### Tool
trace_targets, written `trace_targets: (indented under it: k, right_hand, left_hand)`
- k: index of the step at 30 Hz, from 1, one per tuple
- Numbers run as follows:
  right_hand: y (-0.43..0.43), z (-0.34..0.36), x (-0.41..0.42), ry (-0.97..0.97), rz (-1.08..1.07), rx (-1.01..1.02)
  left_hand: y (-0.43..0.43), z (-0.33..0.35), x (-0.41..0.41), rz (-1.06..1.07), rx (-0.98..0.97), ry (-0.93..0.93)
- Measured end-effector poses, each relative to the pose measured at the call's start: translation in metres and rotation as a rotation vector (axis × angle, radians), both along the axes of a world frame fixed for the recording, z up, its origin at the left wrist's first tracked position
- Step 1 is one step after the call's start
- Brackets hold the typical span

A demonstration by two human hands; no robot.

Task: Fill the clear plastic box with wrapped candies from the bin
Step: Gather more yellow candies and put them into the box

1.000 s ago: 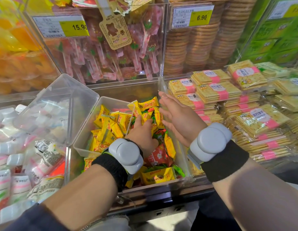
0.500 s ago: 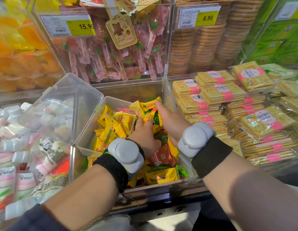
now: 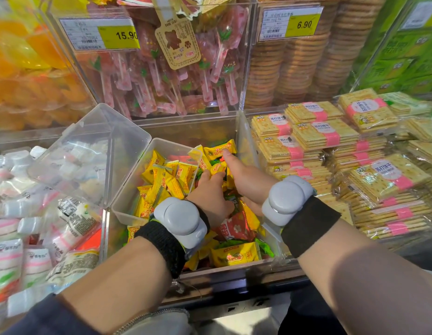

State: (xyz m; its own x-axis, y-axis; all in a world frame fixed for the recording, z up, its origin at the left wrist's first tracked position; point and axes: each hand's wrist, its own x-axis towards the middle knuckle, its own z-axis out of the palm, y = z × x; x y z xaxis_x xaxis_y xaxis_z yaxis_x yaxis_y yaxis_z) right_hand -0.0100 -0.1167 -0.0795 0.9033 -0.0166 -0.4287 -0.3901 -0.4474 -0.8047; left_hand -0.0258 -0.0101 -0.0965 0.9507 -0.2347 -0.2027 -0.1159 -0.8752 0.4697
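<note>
The transparent hinged lid (image 3: 89, 153) stands open, leaning away left of the clear rectangular plastic box (image 3: 124, 211). That box sits inside the clear-walled candy bin (image 3: 186, 126) and already holds a loose layer of yellow wrapped candies (image 3: 166, 180), though it is not yet full to the rim.

Just right of the box, the left hand (image 3: 210, 197) stays where it was a second ago. Its fingers (image 3: 205, 176) are curled down into the mixed yellow, red and green wrapped candies (image 3: 234, 256) against the box's right wall. Whether they have closed on any candy is hidden.

Further right of the box, the right hand (image 3: 244, 180) has changed most. A second ago it was spread flat by the clear divider wall (image 3: 246, 141); now it is down in the pile, touching the left hand. Its thumb (image 3: 228, 157) lies straight on a yellow wrapper and its other fingers are out of sight.

Both hands now look set for a two-handed scoop into the box.
</note>
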Motion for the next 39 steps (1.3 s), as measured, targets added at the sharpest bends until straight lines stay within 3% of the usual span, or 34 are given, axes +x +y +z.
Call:
trace_targets:
  k: [9, 26, 31, 39]
  right_hand:
    - [-0.001, -0.004, -0.011, -0.151, 0.035, 0.211]
    - [-0.004, -0.001, -0.028, -0.101, -0.061, 0.486]
    - [-0.001, 0.004, -0.024, -0.058, -0.104, 0.401]
    - [0.002, 0.019, -0.028, -0.086, -0.106, 0.529]
  left_hand:
    - [0.001, 0.003, -0.003, -0.026, -0.071, -0.03]
    - [0.004, 0.01, -0.012, -0.033, -0.151, -0.064]
    - [0.003, 0.016, -0.015, -0.033, -0.157, -0.088]
    - [0.007, 0.025, -0.016, -0.026, -0.186, -0.161]
